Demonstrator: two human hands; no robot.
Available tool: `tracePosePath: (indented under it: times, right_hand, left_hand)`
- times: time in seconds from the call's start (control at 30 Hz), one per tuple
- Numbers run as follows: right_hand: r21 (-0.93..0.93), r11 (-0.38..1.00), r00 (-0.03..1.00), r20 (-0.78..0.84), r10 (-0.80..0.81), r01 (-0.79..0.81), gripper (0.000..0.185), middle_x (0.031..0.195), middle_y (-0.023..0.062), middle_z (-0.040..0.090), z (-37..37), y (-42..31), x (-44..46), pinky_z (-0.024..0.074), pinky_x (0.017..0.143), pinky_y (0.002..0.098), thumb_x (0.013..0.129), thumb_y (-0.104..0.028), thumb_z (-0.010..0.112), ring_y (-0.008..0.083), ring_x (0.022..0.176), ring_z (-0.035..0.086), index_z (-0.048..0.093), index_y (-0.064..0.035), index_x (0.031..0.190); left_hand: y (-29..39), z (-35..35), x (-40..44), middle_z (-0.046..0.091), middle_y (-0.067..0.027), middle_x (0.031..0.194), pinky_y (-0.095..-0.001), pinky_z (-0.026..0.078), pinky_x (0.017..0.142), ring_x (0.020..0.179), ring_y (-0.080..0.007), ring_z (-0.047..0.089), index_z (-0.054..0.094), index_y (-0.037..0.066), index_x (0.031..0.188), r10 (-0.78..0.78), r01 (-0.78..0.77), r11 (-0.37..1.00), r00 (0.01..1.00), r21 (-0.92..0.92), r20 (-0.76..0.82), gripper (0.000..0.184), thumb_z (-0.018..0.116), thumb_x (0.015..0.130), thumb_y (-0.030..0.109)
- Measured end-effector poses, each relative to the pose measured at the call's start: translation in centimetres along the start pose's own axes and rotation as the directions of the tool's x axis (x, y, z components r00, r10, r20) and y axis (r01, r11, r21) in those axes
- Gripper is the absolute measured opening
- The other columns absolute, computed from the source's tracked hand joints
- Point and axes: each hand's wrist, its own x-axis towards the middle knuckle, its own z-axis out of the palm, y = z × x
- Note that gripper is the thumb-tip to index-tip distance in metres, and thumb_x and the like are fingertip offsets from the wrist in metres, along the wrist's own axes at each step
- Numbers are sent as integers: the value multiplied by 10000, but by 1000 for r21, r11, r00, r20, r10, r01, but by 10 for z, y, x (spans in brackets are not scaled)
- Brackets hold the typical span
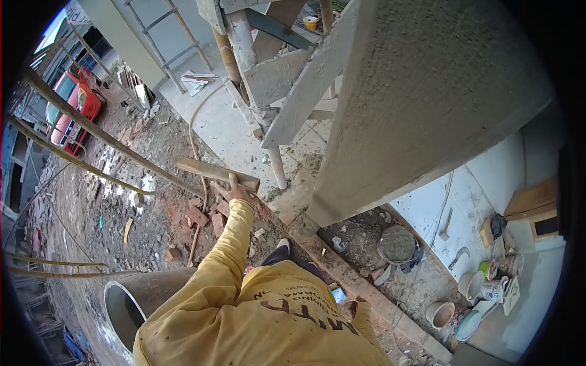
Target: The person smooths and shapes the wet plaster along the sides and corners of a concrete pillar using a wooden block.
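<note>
Hands apart, head view. Left hand (234,191) is out front at the end of its stretched arm, clamped on a board (210,171), fingers over its near edge toward the right end. Board is held above the ground beside the pale slab (220,134), left of a post's foot (279,168). Right hand (360,307) is down near the person's right side, partly hidden; cannot tell if it grips anything. Yellow sleeve (235,238) on the left arm.

Containers, mostly on the right. Tub (397,245) sits upright in the rubble, grey mix inside up to near the rim. Brown pail (441,316) is nearer the person's side, reddish-brown inside, mouth showing; too small to tell if that is contents or stain. Grey pail (470,285) stands by the wall, inside pale, contents unclear. White bucket (493,291) with print is just beside it. Green can (487,269) is behind those two, contents unclear. Teal-rimmed basin (469,326) is in front of the group, inside pale. Yellow bucket (310,23) is far off at the top, contents too small to tell.

Big pipe (146,293) lies at lower left, open end showing, inside dark. Bricks (207,218) lie on the soil below the board. Concrete slope (427,104) fills the upper right. Red car (76,107) at far left.
</note>
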Motion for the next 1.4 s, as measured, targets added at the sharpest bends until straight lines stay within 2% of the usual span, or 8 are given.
tracePosePath:
  times: [0.1,0.17,0.43,0.5,0.57,0.77,0.87,1.4]
  right_hand:
    - [55,998,995,-93,26,-21,362,819,94,643,18,-50,-27,518,540,408,918,-408,598,214,623,602,628,-131,1149]
    - [89,995,986,-159,54,-40,356,815,92,640,22,-81,-57,521,542,405,917,-403,601,212,624,601,628,-135,1149]
    - [435,869,828,-379,413,-234,332,797,73,625,75,-218,-127,542,565,404,906,-360,626,205,639,610,621,-167,1176]
    - [326,888,825,-362,433,-323,326,887,94,681,83,-206,-133,563,613,411,914,-334,598,221,715,663,639,-173,1194]
    - [-162,931,902,-348,255,-326,358,1005,84,712,76,-102,-69,571,688,451,908,-313,630,248,854,681,654,-193,1244]
    - [175,871,821,-290,492,-460,388,1069,108,703,144,-46,-66,544,782,452,928,-408,569,276,876,671,651,-168,1222]
    - [-224,848,867,-272,418,-480,490,1201,99,694,168,-3,-48,525,920,420,929,-487,532,264,1035,676,641,-176,1291]
    - [-403,837,912,-330,243,-369,464,1061,102,734,105,118,74,562,783,447,897,-440,588,302,885,710,670,-118,1221]
  left_hand:
    - [-25,45,61,495,-157,1404,-424,541,942,1167,-293,586,243,146,1536,348,-350,900,936,259,53,750,665,921,215]
    - [-3,58,86,567,-207,1321,-396,568,898,1031,-321,662,239,86,1544,-543,-15,650,690,760,478,770,657,915,233]
    - [-22,41,92,583,-233,1312,-444,515,908,1083,-368,625,263,112,1564,25,-407,520,886,751,463,773,618,913,329]
    - [-10,32,87,627,-80,1101,-440,561,721,879,-230,648,410,309,1485,-577,248,753,693,609,431,538,573,972,315]
    - [-23,9,117,626,-82,1119,-432,584,719,893,-244,642,461,260,1430,-462,161,849,687,503,561,447,551,993,292]
    - [-47,-85,214,660,-59,934,-411,559,671,819,-227,657,540,214,1330,-792,366,343,607,865,57,380,560,972,338]
    - [-70,-149,242,667,-120,1027,-501,533,726,883,-310,653,608,123,1208,-704,-297,220,611,929,362,460,634,878,443]
    - [-109,-201,140,637,-161,1299,-351,466,984,1126,-272,635,597,67,1327,-931,-830,-364,341,422,-132,445,465,1001,341]
